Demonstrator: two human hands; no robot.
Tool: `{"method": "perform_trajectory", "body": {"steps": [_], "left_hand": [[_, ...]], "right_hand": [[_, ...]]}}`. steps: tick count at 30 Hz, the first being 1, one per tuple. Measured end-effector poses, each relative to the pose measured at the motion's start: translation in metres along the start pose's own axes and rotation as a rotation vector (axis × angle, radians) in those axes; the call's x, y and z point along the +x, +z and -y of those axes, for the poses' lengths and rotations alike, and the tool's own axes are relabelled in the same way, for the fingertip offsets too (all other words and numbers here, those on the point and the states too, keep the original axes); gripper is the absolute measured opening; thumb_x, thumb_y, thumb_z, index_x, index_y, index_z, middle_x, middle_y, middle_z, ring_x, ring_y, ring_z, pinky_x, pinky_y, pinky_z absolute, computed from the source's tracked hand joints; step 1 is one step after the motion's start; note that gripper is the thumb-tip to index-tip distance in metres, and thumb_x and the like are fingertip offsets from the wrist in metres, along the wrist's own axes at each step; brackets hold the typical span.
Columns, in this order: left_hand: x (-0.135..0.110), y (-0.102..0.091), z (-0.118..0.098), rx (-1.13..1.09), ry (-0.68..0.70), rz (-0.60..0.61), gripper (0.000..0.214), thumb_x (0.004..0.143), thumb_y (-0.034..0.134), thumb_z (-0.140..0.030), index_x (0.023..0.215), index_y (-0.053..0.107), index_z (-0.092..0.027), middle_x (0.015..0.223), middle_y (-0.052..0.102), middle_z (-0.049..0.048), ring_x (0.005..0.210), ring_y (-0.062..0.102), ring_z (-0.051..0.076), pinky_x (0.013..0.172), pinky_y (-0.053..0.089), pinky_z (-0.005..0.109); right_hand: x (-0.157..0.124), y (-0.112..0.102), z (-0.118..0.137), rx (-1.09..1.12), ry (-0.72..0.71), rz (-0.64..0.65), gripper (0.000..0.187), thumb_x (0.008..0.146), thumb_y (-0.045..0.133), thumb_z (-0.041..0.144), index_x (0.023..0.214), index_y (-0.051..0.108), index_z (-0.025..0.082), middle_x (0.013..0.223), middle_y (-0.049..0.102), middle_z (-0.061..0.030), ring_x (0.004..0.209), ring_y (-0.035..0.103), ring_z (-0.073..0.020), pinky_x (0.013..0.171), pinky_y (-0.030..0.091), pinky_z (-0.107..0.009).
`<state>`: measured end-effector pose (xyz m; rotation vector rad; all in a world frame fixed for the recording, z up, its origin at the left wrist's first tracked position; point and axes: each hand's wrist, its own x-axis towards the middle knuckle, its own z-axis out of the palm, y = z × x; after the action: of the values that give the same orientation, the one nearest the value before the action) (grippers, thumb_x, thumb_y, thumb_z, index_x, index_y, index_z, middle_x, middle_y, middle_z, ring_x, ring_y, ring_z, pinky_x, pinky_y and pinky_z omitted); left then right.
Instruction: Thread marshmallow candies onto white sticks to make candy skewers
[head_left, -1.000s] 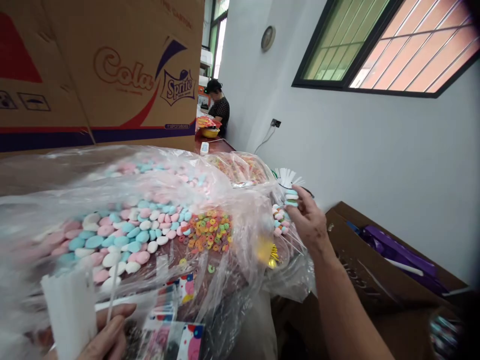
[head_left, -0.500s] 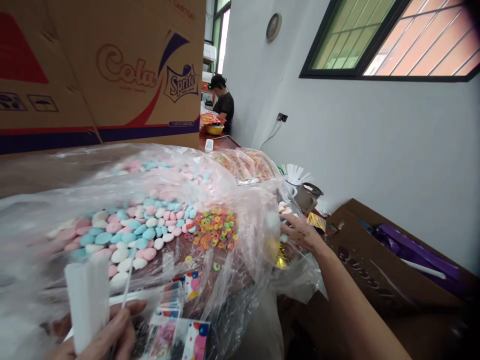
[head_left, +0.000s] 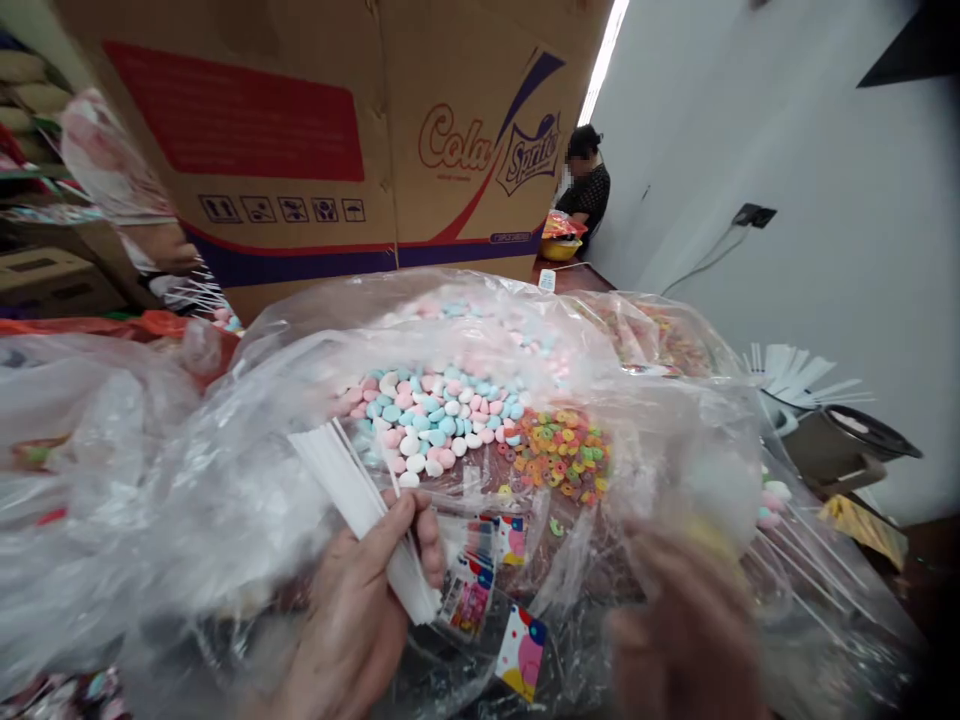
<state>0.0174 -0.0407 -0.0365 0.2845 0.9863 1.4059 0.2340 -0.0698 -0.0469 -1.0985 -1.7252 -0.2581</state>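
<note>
My left hand (head_left: 367,590) is wrapped round a bundle of thin white sticks (head_left: 341,480), one standing slightly apart by the thumb. Behind it, pink, blue and white candies (head_left: 435,410) lie in an open clear plastic bag (head_left: 300,350). Small ring-shaped candies (head_left: 562,450) in orange, yellow and green are heaped to their right. My right hand (head_left: 682,620) is smeared by motion at the lower right, near a blurred yellow and whitish patch; its fingers cannot be made out. Small printed packets (head_left: 469,590) and a colourful card (head_left: 521,650) lie between the hands.
A large cardboard carton (head_left: 300,130) rises behind the candies. Sticks with candies on their ends (head_left: 810,570) lie at the right, near a dark lidded pot (head_left: 847,440) and a container of white sticks (head_left: 802,375). Two other people are beyond, one at each side of the carton.
The view has swung left. My right hand has come away from the candies on sticks at the right towards the middle. My left hand still grips the stick bundle.
</note>
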Motion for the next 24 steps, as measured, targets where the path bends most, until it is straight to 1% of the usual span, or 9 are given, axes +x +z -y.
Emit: {"method": "perform_trajectory", "body": {"steps": [3,4,6,9,12,14,17,20,24], "left_hand": [[-0.008,0.012,0.002,-0.105,-0.126,0.099,0.028,0.063,0.088,-0.031,0.075,0.069,-0.015,0.055,0.059,-0.0032,0.042,0.049,0.008,0.04,0.045,0.019],[-0.011,0.015,0.004,-0.123,-0.172,0.136,0.027,0.064,0.088,-0.031,0.073,0.069,-0.014,0.055,0.059,-0.0028,0.043,0.049,0.008,0.04,0.045,0.018],[-0.016,0.019,0.007,-0.144,-0.243,0.192,0.025,0.065,0.087,-0.03,0.07,0.069,-0.014,0.059,0.061,-0.0007,0.047,0.055,0.01,0.043,0.048,0.019],[-0.02,0.021,0.014,-0.178,-0.271,0.215,0.024,0.066,0.087,-0.031,0.074,0.071,-0.014,0.067,0.066,0.0011,0.059,0.063,0.014,0.055,0.054,0.022],[-0.022,0.02,0.022,-0.173,-0.185,0.185,0.028,0.065,0.088,-0.035,0.065,0.069,-0.015,0.065,0.064,-0.0006,0.06,0.061,0.013,0.061,0.054,0.022],[-0.024,0.018,0.024,-0.123,-0.132,0.153,0.035,0.064,0.089,-0.039,0.056,0.064,-0.014,0.059,0.061,-0.0015,0.056,0.057,0.011,0.058,0.051,0.02],[-0.029,0.01,0.025,0.016,-0.125,0.109,0.036,0.062,0.089,-0.043,0.061,0.066,-0.015,0.048,0.055,-0.0044,0.044,0.046,0.007,0.043,0.038,0.016],[-0.032,-0.005,0.024,0.26,-0.114,0.13,0.043,0.064,0.084,-0.054,0.063,0.065,-0.015,0.038,0.044,-0.0068,0.035,0.032,0.005,0.037,0.02,0.017],[-0.032,-0.027,0.025,0.591,-0.122,0.179,0.06,0.065,0.075,-0.069,0.045,0.054,-0.016,0.036,0.04,-0.0035,0.035,0.028,0.005,0.038,0.013,0.019]], "right_hand": [[0.0,0.056,0.054,0.081,-0.119,-0.156,0.029,0.098,0.043,0.033,0.122,0.057,0.023,0.106,0.063,-0.0095,0.099,0.062,-0.0251,0.084,0.056,-0.044],[0.0,0.069,0.064,0.081,-0.102,-0.223,0.031,0.1,0.038,0.03,0.125,0.056,0.022,0.108,0.062,-0.0103,0.103,0.061,-0.0249,0.087,0.055,-0.045],[0.0,0.084,0.073,0.09,-0.113,-0.206,0.036,0.102,0.033,0.03,0.129,0.053,0.017,0.113,0.058,-0.0123,0.11,0.057,-0.0264,0.095,0.051,-0.049],[-0.001,0.085,0.068,0.102,-0.1,-0.107,0.042,0.103,0.031,0.035,0.135,0.048,0.015,0.121,0.055,-0.0142,0.118,0.052,-0.0287,0.103,0.045,-0.053],[-0.005,0.078,0.06,0.135,-0.059,-0.055,0.043,0.103,0.031,0.034,0.138,0.045,0.014,0.126,0.053,-0.0146,0.123,0.048,-0.0277,0.108,0.039,-0.051],[-0.009,0.074,0.057,0.189,-0.028,0.005,0.045,0.103,0.032,0.038,0.138,0.044,0.013,0.128,0.052,-0.0149,0.126,0.046,-0.0269,0.109,0.039,-0.047],[-0.015,0.069,0.056,0.318,0.1,0.095,0.044,0.102,0.034,0.041,0.137,0.044,0.016,0.13,0.052,-0.0144,0.127,0.048,-0.0252,0.105,0.043,-0.042],[-0.014,0.068,0.057,0.472,0.269,0.194,0.027,0.099,0.042,0.029,0.122,0.054,0.021,0.118,0.06,-0.0096,0.114,0.057,-0.0206,0.095,0.05,-0.035],[-0.008,0.072,0.059,0.63,0.394,0.301,0.013,0.093,0.048,0.021,0.089,0.06,0.021,0.09,0.065,-0.0028,0.087,0.063,-0.0161,0.077,0.053,-0.029]]}}
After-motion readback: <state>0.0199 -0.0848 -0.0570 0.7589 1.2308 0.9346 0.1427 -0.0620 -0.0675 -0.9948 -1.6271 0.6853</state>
